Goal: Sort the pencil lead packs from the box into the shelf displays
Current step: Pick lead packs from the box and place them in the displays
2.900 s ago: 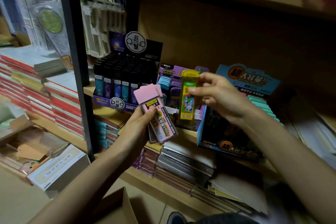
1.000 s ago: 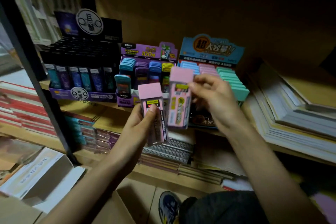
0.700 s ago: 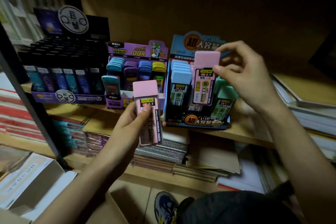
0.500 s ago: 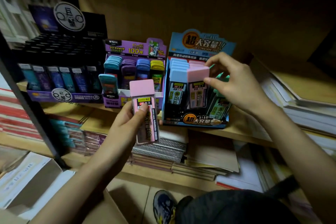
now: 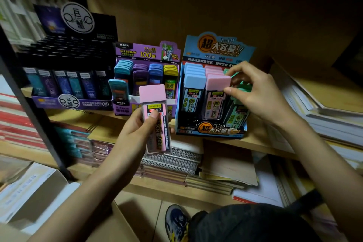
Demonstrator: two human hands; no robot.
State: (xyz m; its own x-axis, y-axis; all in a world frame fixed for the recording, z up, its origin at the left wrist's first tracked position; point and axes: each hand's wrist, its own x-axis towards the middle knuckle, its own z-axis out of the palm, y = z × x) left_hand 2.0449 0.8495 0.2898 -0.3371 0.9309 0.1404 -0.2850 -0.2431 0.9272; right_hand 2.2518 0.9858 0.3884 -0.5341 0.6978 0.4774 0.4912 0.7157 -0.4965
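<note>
A dim wooden shelf (image 5: 261, 144) carries three displays side by side. In the blue display (image 5: 216, 49), a pink-capped lead pack (image 5: 215, 104) stands at the front of the middle row, and the right hand (image 5: 261, 94) pinches its cap between thumb and forefinger. Just left of the blue display, the left hand (image 5: 135, 133) grips a second pink pack (image 5: 156, 124) upright, thumb across its label. Further left stand a purple display (image 5: 147, 53) and a black display (image 5: 66, 88). Spiral notebooks (image 5: 172, 159) lie below.

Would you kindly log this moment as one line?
shelved pink pack: front of pink row, blue display | right hand: pinches its cap | left hand: holds spare pink pack
</note>
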